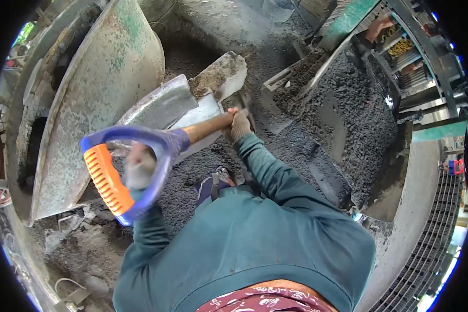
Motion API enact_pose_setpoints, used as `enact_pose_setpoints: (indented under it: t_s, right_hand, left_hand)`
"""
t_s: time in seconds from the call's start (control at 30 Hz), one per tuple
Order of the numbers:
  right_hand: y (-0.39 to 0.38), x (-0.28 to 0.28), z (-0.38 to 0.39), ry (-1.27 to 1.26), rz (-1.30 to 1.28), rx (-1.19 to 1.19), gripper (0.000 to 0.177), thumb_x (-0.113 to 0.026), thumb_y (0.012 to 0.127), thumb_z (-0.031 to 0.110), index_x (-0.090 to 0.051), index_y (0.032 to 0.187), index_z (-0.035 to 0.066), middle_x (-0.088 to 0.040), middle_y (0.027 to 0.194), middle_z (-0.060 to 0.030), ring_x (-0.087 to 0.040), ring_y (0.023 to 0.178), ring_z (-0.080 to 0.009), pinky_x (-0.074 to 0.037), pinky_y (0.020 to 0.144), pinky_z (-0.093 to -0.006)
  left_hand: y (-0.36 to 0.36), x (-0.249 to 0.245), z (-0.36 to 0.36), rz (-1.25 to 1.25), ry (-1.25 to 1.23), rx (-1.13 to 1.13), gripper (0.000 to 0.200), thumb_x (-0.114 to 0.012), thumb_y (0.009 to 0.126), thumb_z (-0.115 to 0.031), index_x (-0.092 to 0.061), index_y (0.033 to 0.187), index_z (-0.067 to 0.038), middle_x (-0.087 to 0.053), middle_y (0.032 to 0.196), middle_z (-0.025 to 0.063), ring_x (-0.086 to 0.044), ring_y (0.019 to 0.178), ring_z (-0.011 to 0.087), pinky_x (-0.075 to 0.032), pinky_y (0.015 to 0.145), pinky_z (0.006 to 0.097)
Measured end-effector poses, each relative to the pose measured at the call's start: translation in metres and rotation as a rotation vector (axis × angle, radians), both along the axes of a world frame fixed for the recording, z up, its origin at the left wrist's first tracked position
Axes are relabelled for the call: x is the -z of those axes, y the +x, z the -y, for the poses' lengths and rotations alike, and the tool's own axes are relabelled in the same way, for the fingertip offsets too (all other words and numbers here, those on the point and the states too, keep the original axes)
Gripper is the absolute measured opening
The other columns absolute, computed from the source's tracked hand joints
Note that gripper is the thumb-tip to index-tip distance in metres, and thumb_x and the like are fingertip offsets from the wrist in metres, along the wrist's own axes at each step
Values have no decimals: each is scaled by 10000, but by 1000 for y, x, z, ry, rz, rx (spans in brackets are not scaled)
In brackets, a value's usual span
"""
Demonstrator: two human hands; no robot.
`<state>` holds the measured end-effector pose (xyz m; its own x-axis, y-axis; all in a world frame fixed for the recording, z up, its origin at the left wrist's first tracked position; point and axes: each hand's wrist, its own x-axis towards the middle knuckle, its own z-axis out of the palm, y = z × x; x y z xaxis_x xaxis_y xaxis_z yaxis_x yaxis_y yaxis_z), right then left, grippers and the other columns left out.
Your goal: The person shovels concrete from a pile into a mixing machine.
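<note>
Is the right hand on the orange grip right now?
No, the right hand is closed around the wooden shaft, away from the orange grip.

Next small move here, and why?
Probably close the left grip on the orange handle: the right grip is wrapped around the wooden shaft, while the left, blurred, shows through the blue loop with no clear hold.

Left side's tight: curved metal shell (96, 109) walls off the outside of the left hand (139, 169), shovel D-handle (105, 179) looms over it. Straight ahead, pale curved sheet (163, 106) and grimy slab (226, 78) obstruct. Passable gap right of the right hand (239, 126), up to the gravelly heap (361, 117).
</note>
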<state>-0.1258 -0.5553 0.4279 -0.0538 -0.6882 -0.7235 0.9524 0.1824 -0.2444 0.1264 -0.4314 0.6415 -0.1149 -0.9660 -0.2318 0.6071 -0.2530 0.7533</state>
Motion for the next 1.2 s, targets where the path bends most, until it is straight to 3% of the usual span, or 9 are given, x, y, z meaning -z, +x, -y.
enact_pose_setpoints:
  t_s: [0.07, 0.2, 0.3, 0.4, 0.6, 0.67, 0.87, 1.07, 1.2]
  right_hand:
    - [-18, 104, 85, -206, -128, -227, 99, -560, 929, 234, -583, 896, 143, -564, 772, -9, -566, 684, -179, -527, 656, -352]
    - [-26, -13, 140, -309, -94, -68, 177, -593, 860, 290, -598, 884, 114, -591, 811, -44, -583, 743, -231, -525, 731, -376]
    - [-59, -3, 225, -357, -466, -122, 233, -632, 826, 303, -625, 926, 93, -629, 883, -73, -607, 806, -250, -524, 776, -397]
    - [-101, -3, 310, -299, -258, -50, 262, -659, 829, 296, -635, 971, 76, -649, 890, -99, -620, 769, -262, -537, 755, -396]
    - [-171, 110, 424, 30, -287, -154, 140, -589, 901, 181, -595, 978, 64, -616, 801, -111, -627, 713, -247, -559, 703, -407]
    - [-194, 126, 428, 328, -806, -399, 465, -670, 856, 189, -533, 1251, -15, -665, 1065, -182, -676, 935, -305, -557, 794, -412]
    - [-288, 178, 475, 554, -674, -269, 163, -581, 916, 146, -589, 963, -10, -643, 786, -170, -645, 610, -318, -562, 576, -479]
    - [-428, 311, 505, 581, -828, -406, 333, -603, 920, 217, -589, 1153, -20, -650, 1048, -211, -670, 889, -328, -573, 770, -455]
    - [-396, 322, 490, 480, -709, -196, 545, -630, 906, 237, -463, 1345, -39, -552, 1323, -215, -591, 1144, -349, -519, 948, -459]
  left_hand:
    - [26, -43, -14, 69, -181, -208, 653, -546, 941, -494, -492, 1278, 62, -600, 1155, 206, -612, 1010, 295, -501, 939, 429]
    - [25, -100, 15, 427, -530, 3, 863, -647, 811, -596, -448, 1330, 65, -604, 1129, 231, -614, 1020, 347, -507, 908, 465]
    - [-33, -102, 56, 502, -207, -246, 534, -634, 867, -274, -493, 1273, 43, -608, 1096, 169, -636, 897, 259, -539, 809, 402]
    - [-63, -83, 129, 296, -93, -222, 354, -614, 880, -174, -532, 1165, 20, -593, 1004, 118, -611, 803, 203, -535, 772, 362]
    - [-158, 48, 286, 102, 275, -253, 462, -626, 915, -556, -482, 923, -117, -463, 663, 6, -446, 475, 139, -421, 451, 289]
    - [-188, 96, 315, 81, 369, -271, 483, -610, 910, -589, -471, 905, -126, -462, 655, 12, -455, 461, 147, -438, 458, 295]
    - [-262, 179, 387, -31, 512, -186, 456, -588, 928, -576, -477, 916, -133, -468, 641, 20, -489, 467, 178, -482, 478, 359]
    - [-334, 242, 495, -70, 704, -8, 405, -547, 983, -489, -504, 909, -93, -496, 603, 43, -486, 411, 197, -461, 423, 375]
    - [-291, 231, 565, 872, 407, 404, 419, -468, 1025, -444, -512, 833, -74, -497, 617, 27, -491, 469, 122, -476, 439, 296]
